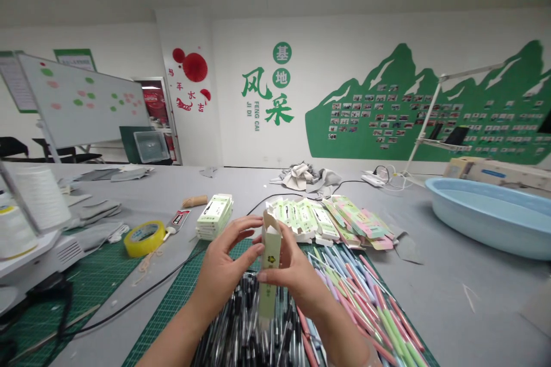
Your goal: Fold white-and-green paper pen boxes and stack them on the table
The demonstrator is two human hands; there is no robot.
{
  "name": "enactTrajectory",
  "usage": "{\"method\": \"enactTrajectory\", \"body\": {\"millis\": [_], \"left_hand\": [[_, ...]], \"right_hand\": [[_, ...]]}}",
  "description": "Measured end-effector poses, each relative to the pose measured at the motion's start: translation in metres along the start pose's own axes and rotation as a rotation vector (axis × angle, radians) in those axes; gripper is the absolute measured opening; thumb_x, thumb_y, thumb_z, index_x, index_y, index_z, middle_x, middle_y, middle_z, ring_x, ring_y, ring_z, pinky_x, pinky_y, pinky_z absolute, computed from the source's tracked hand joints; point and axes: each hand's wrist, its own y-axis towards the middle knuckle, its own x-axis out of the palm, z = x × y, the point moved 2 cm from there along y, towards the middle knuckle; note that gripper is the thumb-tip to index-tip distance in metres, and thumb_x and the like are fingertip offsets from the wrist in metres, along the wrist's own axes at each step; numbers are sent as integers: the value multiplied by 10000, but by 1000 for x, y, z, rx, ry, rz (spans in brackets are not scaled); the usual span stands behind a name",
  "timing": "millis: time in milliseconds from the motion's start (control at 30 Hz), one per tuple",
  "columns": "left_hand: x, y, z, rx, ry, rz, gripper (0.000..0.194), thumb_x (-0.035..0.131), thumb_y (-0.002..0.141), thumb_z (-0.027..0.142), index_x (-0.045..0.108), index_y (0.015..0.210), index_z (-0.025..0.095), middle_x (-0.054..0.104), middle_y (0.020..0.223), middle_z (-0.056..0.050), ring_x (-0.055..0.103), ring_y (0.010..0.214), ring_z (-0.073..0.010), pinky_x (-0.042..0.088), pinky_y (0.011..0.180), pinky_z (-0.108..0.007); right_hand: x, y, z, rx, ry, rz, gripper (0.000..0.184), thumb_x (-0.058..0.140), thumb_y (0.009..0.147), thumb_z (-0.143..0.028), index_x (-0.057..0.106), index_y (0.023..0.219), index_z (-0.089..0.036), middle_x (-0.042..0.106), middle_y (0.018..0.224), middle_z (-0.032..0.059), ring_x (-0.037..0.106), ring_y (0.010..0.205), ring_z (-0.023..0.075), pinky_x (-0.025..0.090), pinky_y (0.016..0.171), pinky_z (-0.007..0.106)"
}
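From my end I see the middle mat [166, 305] green with a pale grid, a pale-green box [271, 248] above it, yellow tape [136, 244] to its left and a light-blue basin [491, 222] to its right.

Two bare hands [257, 266] hold a narrow pale-green cardboard box [270, 266] upright, its top flap open, above a pile of clear, black-tipped plastic pens [241, 321] on the grey surface [451, 298].

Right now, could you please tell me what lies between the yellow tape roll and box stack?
In the head view, a small red-and-black item lies between the tape roll and box stack, a brown object beyond it.
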Motion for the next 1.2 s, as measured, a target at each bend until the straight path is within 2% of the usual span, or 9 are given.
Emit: {"method": "enactTrajectory", "body": {"millis": [167,433,567,667,733,833,933,1067,1200], "left_hand": [[4,-1,1,-45,-50,-44,418,727,882,317,629,1286,269,569,1443,-78,535,1339,-280,474,1115,-390],[18,0,-24,-439,-422,6,618,803,801,351,553,1334,161,696,1270,-144,675,1143,-302,565,942,-373],[18,2,-26,-539,-619,84,607,795,795,387,571,1296,128,759,1088,-145,742,903,-275,599,745,-333],[17,2,-28,-568,-582,34,593,755,821,451,575,1294,143,772,994,-124,723,682,-225,559,579,-295],[14,3,-34,-525,-368,23,546,711,848,496,596,1264,162,770,980,-110,713,671,-221,546,569,-295],[5,7,-41,-422,-46,97,512,703,842,535,638,1177,154,739,1113,-138,704,1005,-292,565,821,-360],[3,8,-35,-341,6,14,523,638,887,562,623,1250,185,636,1329,-148,590,1244,-322,489,1019,-428],[16,-3,-9,-137,-45,-362,686,758,818,516,515,1432,332,363,1600,-62,354,1466,-314,374,1170,-423],[24,-11,2,-29,57,-314,524,816,794,402,602,1264,312,524,1401,-61,476,1337,-274,452,1085,-372]], "right_hand": [[0,-1,-2,19,10,-6,1005,921,629,-231,356,1458,-266,588,1255,81,569,1169,263,482,906,321],[-5,1,1,1,-439,215,945,944,605,-270,422,1391,-233,590,1264,84,595,1126,268,503,930,331],[-10,-2,4,155,-101,139,782,812,807,-520,421,1402,-194,620,1200,124,664,992,263,550,794,324],[-7,-3,9,336,221,37,686,811,805,-461,503,1317,-123,660,1066,141,691,863,253,560,730,308],[-4,-2,12,475,404,22,561,756,820,-362,541,1262,-90,674,974,138,695,810,254,571,731,330],[-4,2,12,599,652,185,384,557,914,-286,561,1232,-71,679,892,135,695,747,254,580,739,385],[-11,7,3,538,756,359,358,413,978,-275,569,1216,-59,682,884,141,696,752,245,580,785,406],[-23,7,-9,424,751,474,322,415,966,-276,584,1151,-75,682,837,120,693,739,240,583,782,388],[-28,5,-10,333,744,538,271,453,942,-310,597,1041,-103,677,804,107,681,706,237,585,744,371]]}}
